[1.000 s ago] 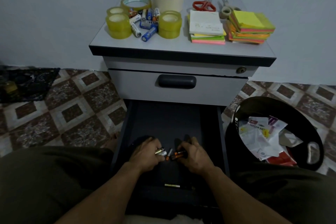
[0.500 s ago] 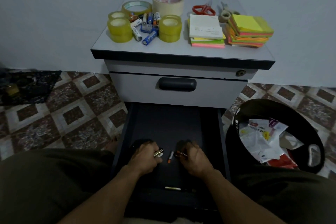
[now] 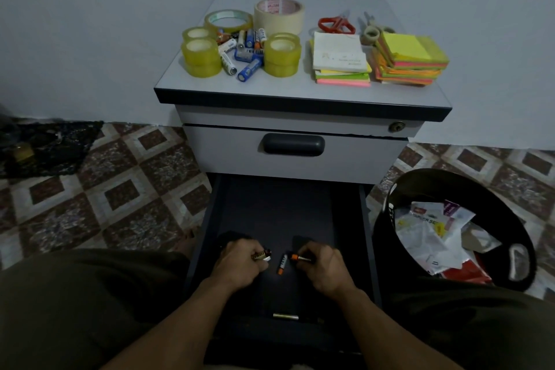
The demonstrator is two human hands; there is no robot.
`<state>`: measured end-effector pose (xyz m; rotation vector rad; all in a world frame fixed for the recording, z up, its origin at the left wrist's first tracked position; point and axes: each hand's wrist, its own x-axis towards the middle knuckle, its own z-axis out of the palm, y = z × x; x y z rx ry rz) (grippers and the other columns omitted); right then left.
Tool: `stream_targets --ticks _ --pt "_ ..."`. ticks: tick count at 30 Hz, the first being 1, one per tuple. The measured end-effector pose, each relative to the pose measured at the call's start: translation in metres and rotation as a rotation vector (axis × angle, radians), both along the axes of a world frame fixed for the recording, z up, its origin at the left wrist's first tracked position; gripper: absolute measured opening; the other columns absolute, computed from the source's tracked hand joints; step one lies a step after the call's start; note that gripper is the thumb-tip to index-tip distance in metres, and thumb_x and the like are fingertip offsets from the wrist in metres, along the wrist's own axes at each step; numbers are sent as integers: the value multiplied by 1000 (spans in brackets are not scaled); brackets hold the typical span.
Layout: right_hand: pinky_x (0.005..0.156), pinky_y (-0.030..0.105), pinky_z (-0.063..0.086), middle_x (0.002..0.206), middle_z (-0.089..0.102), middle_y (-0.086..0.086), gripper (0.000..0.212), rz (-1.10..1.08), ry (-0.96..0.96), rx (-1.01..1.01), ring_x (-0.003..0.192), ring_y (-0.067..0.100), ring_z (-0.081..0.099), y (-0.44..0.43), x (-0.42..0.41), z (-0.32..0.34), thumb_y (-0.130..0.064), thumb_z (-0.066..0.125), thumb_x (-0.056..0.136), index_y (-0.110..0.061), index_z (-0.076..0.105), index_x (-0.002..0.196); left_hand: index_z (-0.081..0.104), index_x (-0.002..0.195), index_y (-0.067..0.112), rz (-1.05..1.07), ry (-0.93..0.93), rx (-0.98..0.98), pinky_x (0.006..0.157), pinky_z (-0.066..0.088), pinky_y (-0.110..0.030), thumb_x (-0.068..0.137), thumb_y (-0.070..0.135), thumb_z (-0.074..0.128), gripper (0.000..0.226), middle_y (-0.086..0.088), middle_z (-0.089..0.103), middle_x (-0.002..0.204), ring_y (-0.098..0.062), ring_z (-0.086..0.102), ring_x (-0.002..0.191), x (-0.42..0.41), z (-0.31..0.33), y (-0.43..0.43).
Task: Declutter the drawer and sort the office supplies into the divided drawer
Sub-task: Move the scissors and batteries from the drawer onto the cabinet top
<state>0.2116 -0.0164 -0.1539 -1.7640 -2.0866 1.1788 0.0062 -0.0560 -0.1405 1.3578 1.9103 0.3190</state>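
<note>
Head view: left hand (image 3: 240,264) is gripping batteries (image 3: 262,255) in curled fingers, low in the open bottom drawer (image 3: 270,213). Loose battery (image 3: 281,264) is lying on the drawer floor between the hands. Right hand (image 3: 322,270) is pinching an orange-tipped battery (image 3: 301,258). Bin (image 3: 450,183) is sitting far right.

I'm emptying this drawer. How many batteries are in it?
4 seen: a battery in the left hand, another in the right hand, a loose one between them, and one at the drawer front. The fists may hide more.
</note>
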Motion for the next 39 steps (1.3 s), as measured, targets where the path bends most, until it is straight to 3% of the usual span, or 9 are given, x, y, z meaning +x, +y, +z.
stream_targets --ticks 7,12,16,19,25,30,33,36,39 --pt "60 4 44 85 71 -7 10 -123 95 -16 73 0 64 -5 -3 14 -16 75 84 -25 72 87 69 73 27 97 -71 6 62 45 -18 81 22 79 14 9 69 74 -3 64 72 1 14 -5" --pt "59 7 45 76 72 -8 13 -168 162 17 67 -3 64 -7 -6 37 -16 79 79 -28 73 78 74 73 25 93 -92 -2 65 54 -22 73 23 83 9 8 72 74 -7 69 72 0 40 -5" --pt "57 8 43 71 71 -8 12 -165 202 70 60 -5 60 -6 -8 71 -15 81 76 -25 75 79 75 72 23 63 -125 -7 60 53 -20 69 20 85 10 6 73 70 -6 68 68 -2 71 -2" --pt "56 8 42 67 69 -12 11 -138 208 117 56 -9 58 -5 -8 103 -18 82 74 -25 76 78 75 71 22 52 -150 30 56 49 -16 69 20 85 10 8 71 67 0 65 62 -4 102 -3" --pt "61 17 48 71 72 -8 8 -100 268 191 60 -2 62 -2 -5 179 -20 82 75 -24 75 75 78 72 15 57 -135 234 51 44 -13 70 24 87 13 8 68 59 2 60 54 -17 188 -11" --pt "57 22 48 67 69 -3 5 -49 372 291 57 3 58 15 -14 260 -15 79 80 -17 75 79 76 68 20 69 -45 361 48 39 -11 73 33 86 17 8 67 59 4 56 49 -38 274 -1" --pt "56 23 49 69 71 -2 6 -57 426 311 58 7 59 36 -24 301 -13 79 80 -16 75 80 78 70 15 122 -64 424 48 42 -16 72 32 88 20 2 72 64 -2 56 48 -50 314 13" --pt "52 23 48 62 64 0 8 -73 456 315 53 10 54 66 -37 333 -7 80 78 -9 73 80 75 75 2 202 -102 464 45 41 -20 70 24 89 27 -5 65 61 -10 51 47 -58 342 35" --pt "59 32 53 61 63 8 9 -87 455 303 55 17 55 102 -53 354 -1 81 75 -3 72 78 76 83 0 271 -116 474 50 43 -23 71 19 89 26 -11 71 72 -15 57 54 -63 362 66"
